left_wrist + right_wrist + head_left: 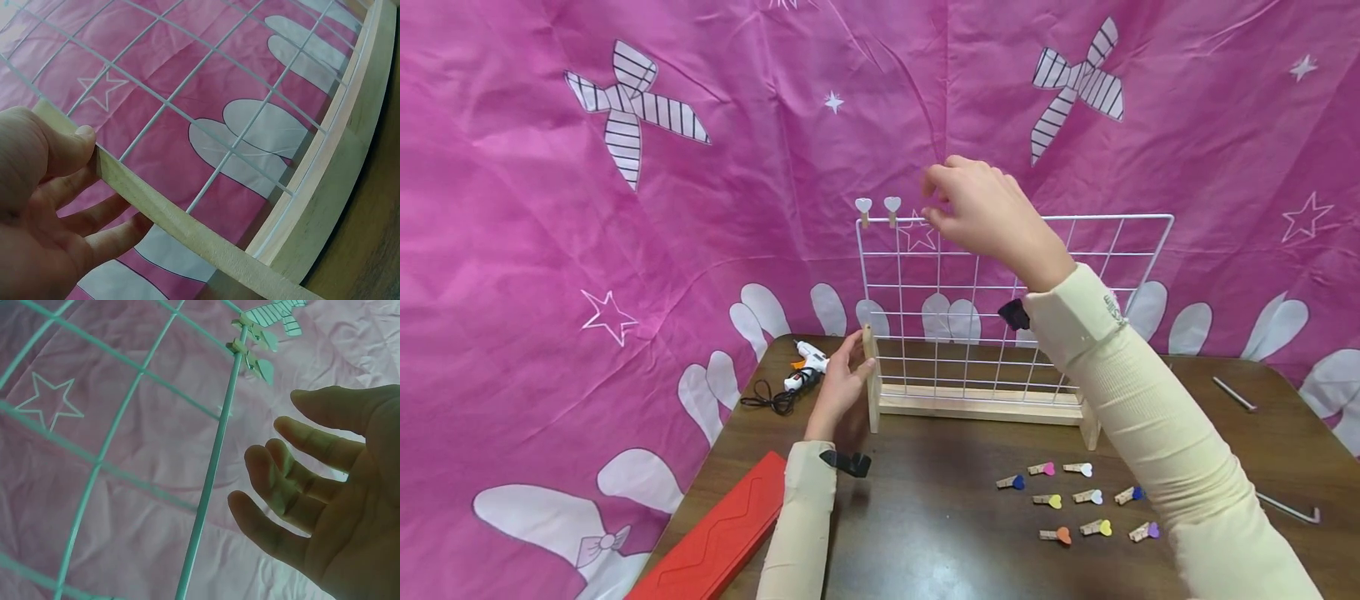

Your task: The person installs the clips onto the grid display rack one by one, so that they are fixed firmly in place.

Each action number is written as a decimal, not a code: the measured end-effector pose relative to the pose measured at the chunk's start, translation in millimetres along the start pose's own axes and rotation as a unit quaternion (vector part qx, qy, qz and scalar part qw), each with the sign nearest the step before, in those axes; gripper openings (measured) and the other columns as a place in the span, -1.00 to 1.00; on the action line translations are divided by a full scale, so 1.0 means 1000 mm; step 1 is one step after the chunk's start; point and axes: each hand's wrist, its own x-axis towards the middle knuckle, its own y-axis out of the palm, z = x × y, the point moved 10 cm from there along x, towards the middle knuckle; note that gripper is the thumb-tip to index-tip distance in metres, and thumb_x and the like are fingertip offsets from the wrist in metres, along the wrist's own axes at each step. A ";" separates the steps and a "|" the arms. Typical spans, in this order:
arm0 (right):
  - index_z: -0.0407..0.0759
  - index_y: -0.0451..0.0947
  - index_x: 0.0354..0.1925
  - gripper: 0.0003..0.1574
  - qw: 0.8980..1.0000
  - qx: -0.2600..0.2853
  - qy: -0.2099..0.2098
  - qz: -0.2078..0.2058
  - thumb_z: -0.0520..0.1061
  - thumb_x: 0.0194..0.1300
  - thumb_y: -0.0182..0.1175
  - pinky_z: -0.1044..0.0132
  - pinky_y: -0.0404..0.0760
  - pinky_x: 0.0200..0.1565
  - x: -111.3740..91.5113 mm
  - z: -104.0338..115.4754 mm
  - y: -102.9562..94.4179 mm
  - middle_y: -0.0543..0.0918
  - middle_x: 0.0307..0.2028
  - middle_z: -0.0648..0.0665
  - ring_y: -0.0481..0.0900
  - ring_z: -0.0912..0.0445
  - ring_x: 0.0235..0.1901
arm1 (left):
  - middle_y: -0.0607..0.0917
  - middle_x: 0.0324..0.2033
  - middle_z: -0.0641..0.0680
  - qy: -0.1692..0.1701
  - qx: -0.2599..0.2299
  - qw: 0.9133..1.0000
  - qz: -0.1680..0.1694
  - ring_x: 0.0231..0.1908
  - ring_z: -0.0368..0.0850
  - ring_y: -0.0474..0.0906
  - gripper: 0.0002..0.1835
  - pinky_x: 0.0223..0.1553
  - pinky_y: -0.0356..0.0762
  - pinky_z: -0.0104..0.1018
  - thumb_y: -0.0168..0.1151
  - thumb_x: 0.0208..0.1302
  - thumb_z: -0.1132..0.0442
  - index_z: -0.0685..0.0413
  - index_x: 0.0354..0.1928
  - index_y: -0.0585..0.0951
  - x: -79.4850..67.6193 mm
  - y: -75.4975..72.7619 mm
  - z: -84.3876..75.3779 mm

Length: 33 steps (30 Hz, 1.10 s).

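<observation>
Two heart-topped clothespins (877,210) already sit on the top wire of the white wire grid (1000,308), near its left corner, both with the white heart up. The grid stands upright in a wooden base (981,404) toward the back of the bench (940,517), in front of the pink cloth backdrop (550,208).

The right hand (988,212) is raised at the top wire, just beside the two pins. In the right wrist view its fingers (281,481) are spread and relaxed, and nothing lies between them, so this grip is released; it is near the wire but I cannot tell if it touches it. The left hand (842,387) is down at the left wooden post (871,379) of the base. In the left wrist view the thumb (69,147) lies on one side of the post and the fingers curl behind it, so this grip is grasping the post. I judge that it steadies the light frame, so the grid does not tip or slide when the other hand works at the top.

Nine more small clothespins (1078,500) with coloured hearts lie loose on the bench in front of the base, on the right side, within easy reach of the right hand. Left of the base lies a white glue gun (805,367) with its black cord (767,398). A red box (715,542) lies at the left front edge, and two thin metal rods (1234,393) lie at the far right.
</observation>
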 end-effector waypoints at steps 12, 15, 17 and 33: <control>-0.10 0.55 -0.27 -0.88 0.995 0.035 -0.092 0.006 -0.14 0.17 0.23 0.31 0.46 -0.43 -0.069 -0.014 0.023 0.47 -0.39 0.02 0.46 0.17 -0.50 | 0.41 0.17 0.33 -0.009 0.004 1.000 -0.001 0.18 0.18 0.33 -0.44 0.20 0.31 -0.14 0.05 0.24 0.53 0.29 0.30 0.24 0.001 0.002 0.003; -0.09 0.56 -0.28 -0.89 0.994 0.045 -0.103 0.016 -0.15 0.17 0.23 0.33 0.47 -0.46 -0.087 -0.019 0.033 0.49 -0.40 0.04 0.46 0.22 -0.51 | 0.42 0.15 0.35 -0.004 0.008 1.000 -0.003 0.17 0.19 0.34 -0.45 0.19 0.32 -0.11 0.06 0.23 0.53 0.31 0.29 0.25 0.000 0.002 0.002; -0.09 0.56 -0.28 -0.90 0.993 0.051 -0.107 0.020 -0.17 0.17 0.23 0.33 0.48 -0.47 -0.099 -0.024 0.040 0.50 -0.39 0.06 0.46 0.24 -0.51 | 0.42 0.15 0.36 -0.002 0.009 1.000 -0.005 0.17 0.20 0.34 -0.45 0.19 0.32 -0.08 0.06 0.23 0.53 0.32 0.28 0.26 0.000 0.001 0.001; -0.03 0.52 -0.34 -0.91 0.987 0.060 -0.032 0.143 -0.17 0.16 0.24 0.40 0.39 -0.54 -0.213 -0.100 0.129 0.43 -0.51 0.19 0.36 0.31 -0.56 | 0.42 0.12 0.41 0.010 0.003 1.000 -0.013 0.14 0.28 0.34 -0.46 0.17 0.31 0.03 0.06 0.21 0.55 0.38 0.26 0.26 0.000 0.000 -0.002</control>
